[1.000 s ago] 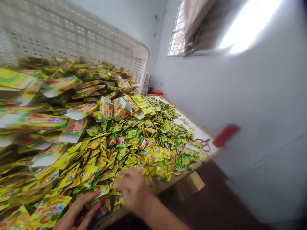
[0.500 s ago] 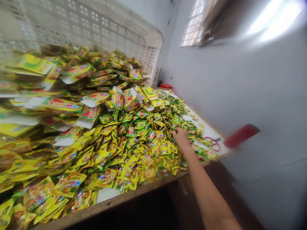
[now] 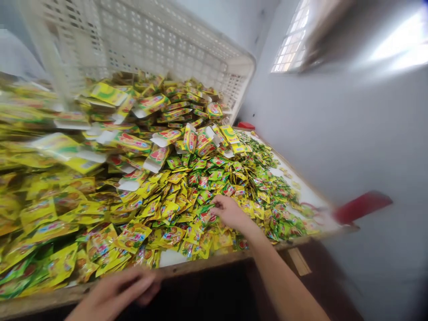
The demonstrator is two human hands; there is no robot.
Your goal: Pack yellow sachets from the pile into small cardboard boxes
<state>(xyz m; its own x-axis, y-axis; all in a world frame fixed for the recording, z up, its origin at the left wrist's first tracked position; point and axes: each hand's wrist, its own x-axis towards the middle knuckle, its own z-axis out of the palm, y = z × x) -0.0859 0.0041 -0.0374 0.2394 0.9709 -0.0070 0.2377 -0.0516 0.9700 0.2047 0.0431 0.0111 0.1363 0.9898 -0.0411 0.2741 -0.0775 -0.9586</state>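
My right hand [image 3: 230, 213] is over the middle of a wide heap of small yellow sachets [image 3: 169, 209]. Its thumb and forefinger are pinched on the edge of a green sachet [image 3: 204, 215] with red print. Low in the view, my left hand [image 3: 122, 287] hovers by the table's front edge, blurred by motion. Its fingers look bent, and whether anything is between them cannot be made out. Many printed yellow boxes [image 3: 130, 141], some with open white flaps, lie piled behind the sachets.
A white perforated crate [image 3: 245, 73] lies tipped behind the boxes. Red-handled scissors [image 3: 312, 209] and a red cylindrical object [image 3: 363, 207] are at the table's right end. A wooden rim [image 3: 207, 259] borders the table [image 3: 172, 257]. A wall stands to the right.
My right hand has drawn back to the left and is now pinching a green sachet. My left hand has come into view at the bottom. The view has swung left.
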